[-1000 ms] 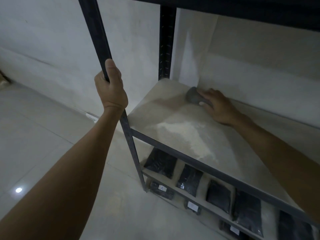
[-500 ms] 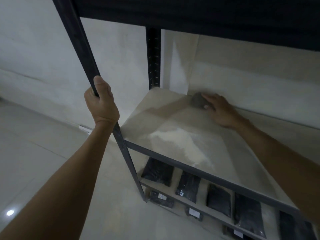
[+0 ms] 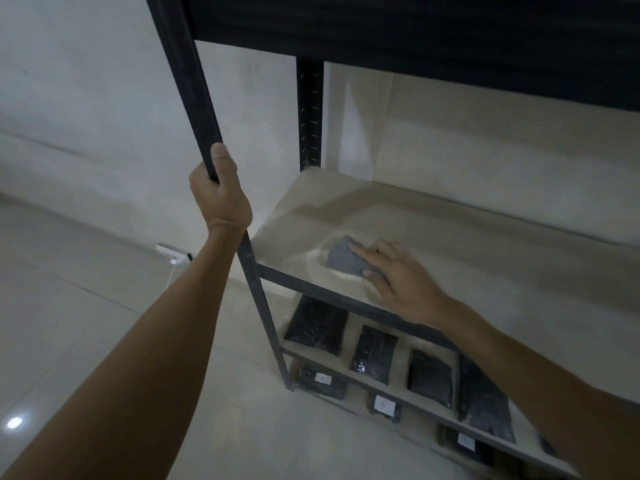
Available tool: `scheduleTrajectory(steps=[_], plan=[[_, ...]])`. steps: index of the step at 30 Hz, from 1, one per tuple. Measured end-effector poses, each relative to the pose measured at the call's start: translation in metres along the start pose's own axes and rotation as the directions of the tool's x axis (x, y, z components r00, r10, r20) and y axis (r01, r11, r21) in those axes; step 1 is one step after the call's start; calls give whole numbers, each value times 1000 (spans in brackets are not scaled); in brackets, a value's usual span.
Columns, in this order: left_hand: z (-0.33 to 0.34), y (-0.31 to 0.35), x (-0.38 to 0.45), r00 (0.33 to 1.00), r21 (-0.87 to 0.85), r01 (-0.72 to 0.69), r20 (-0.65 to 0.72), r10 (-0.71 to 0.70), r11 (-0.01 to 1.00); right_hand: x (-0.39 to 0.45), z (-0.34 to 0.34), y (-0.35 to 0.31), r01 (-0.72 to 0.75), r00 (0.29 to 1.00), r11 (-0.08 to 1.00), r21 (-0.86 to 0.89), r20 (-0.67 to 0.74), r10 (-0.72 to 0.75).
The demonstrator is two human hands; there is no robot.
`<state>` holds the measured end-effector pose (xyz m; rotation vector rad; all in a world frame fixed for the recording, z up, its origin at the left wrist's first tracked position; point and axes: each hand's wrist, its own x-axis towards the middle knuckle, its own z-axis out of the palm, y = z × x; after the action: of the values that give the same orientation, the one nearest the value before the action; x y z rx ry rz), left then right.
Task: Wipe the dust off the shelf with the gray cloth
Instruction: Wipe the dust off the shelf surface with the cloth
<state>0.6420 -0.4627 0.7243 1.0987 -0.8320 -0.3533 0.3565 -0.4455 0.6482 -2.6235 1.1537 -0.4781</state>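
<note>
**Dust ridge at the front lip, cloth pressed flat**

We see a dark metal rack (image 3: 415, 22) against a pale wall (image 3: 86, 98), and its light shelf board (image 3: 467, 244) is the surface we are cleaning. On the lower tiers sit black packets (image 3: 317, 323), some with white labels. Our left hand (image 3: 221, 199) is wrapped tight round the front upright (image 3: 194, 98), steadying us. Our right hand (image 3: 398, 275) lies with straight, spread fingers on the gray cloth (image 3: 343, 259), pressing it to the board near the front left corner. A pale line of dust (image 3: 317, 254) curves just ahead of the cloth. We judge the risk is that pushing on past the edge drops the dust onto the packets below, and that flat fingers let the cloth slip out from under them
</note>
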Motion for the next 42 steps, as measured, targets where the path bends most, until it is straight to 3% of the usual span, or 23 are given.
scheduleTrajectory(steps=[6, 10, 15, 18, 21, 28, 32, 34, 39, 42], plan=[[-3, -3, 2, 1000, 5, 11, 20, -11, 1000, -28, 18, -58, 72, 997, 989, 132, 19, -75], [-3, -5, 5, 1000, 13, 4, 31, -5, 1000, -19, -9, -23, -60, 995, 976, 208, -64, 75], [-4, -7, 5, 999, 29, -14, 32, 13, 999, -9, -62, 88, -393, 917, 917, -68, -111, 384], [-4, -6, 4, 1000, 32, -12, 24, 11, 999, -26, -48, 101, -475, 880, 865, -163, -118, 461], [-3, -6, 3, 1000, 39, -13, 11, 13, 999, -37, -27, 77, -393, 919, 892, -222, -131, 372], [-1, -2, 1, 1000, 51, -4, -15, 5, 999, -67, 2, -21, -155, 980, 981, -120, -148, 137], [-1, -3, 2, 1000, 34, -12, -24, 13, 999, -70, 12, -63, -82, 996, 978, 191, -4, 84], [-1, -4, 2, 1000, 18, -4, -19, 5, 1000, -50, 4, -51, -88, 993, 966, 244, -61, 106], [-2, -6, 2, 1000, 29, -4, -29, 5, 1000, 37, -33, 56, -445, 884, 895, 33, -148, 444], [-2, -6, 2, 1000, 19, -11, -23, 11, 1000, 64, -20, 74, -507, 856, 862, -9, -128, 502]])
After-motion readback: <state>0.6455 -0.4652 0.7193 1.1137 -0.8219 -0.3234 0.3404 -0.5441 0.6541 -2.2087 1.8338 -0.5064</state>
